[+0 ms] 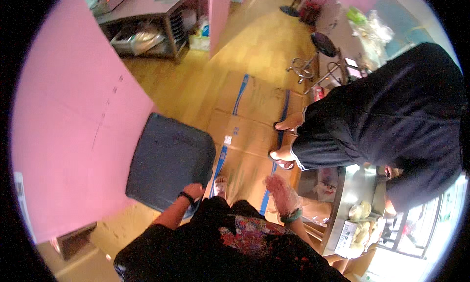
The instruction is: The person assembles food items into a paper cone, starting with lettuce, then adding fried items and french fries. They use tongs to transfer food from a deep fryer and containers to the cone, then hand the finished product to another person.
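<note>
My left hand point(194, 190), with a dark band at the wrist, is at the near right edge of a dark grey, rounded-square seat or lid point(171, 157). Its fingers are small and blurred, so I cannot make out whether they touch that edge or how far they bend. Out in front of my body, my right hand point(281, 190) has its fingers stretched out and nothing in them. A thin clear plastic glove seems to cover it, with a greenish band at the wrist. Flattened cardboard point(245, 159) with blue stripes lies beneath both hands.
A co-worker in dark clothes point(362, 115) stands close on the right, feet on the cardboard. Beside them is a metal counter point(342, 223) with pale food point(361, 233) in a box. A pink partition point(83, 125) borders the left; a round stool point(323, 44) stands farther off.
</note>
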Demonstrator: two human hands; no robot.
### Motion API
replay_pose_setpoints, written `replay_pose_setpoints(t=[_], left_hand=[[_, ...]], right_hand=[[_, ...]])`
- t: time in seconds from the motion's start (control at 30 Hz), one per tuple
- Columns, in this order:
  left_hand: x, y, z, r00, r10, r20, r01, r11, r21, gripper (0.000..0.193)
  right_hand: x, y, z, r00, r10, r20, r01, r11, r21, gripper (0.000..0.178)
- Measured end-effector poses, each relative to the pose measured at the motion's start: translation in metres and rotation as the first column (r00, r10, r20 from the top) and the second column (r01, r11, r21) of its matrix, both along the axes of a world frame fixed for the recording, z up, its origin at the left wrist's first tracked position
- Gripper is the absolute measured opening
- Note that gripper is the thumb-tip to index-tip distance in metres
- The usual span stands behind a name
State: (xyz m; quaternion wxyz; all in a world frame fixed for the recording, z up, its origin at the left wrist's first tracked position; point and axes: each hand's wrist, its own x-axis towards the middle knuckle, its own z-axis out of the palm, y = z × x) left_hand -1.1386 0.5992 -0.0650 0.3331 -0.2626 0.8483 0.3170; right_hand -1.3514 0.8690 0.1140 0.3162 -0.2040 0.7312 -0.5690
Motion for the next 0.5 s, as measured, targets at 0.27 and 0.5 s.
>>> replay_pose_setpoints(t=[0.27,0.5], left_hand=[[-0.063,0.037,0.079,0.890,0.196,-0.412,-0.103,0.966,0.239,0.029],[-0.044,0.099,0.088,0.585,0.638,-0.501,-0.355,0.757,0.549,0.032]], right_hand=[[-0.037,-0.008,-0.009,0.974,0.200,0.102,-0.202,0.979,0.006,0.040],[-0.034,-0.050,0.004,0.774,0.500,0.388,-0.380,0.857,-0.347,0.042]])
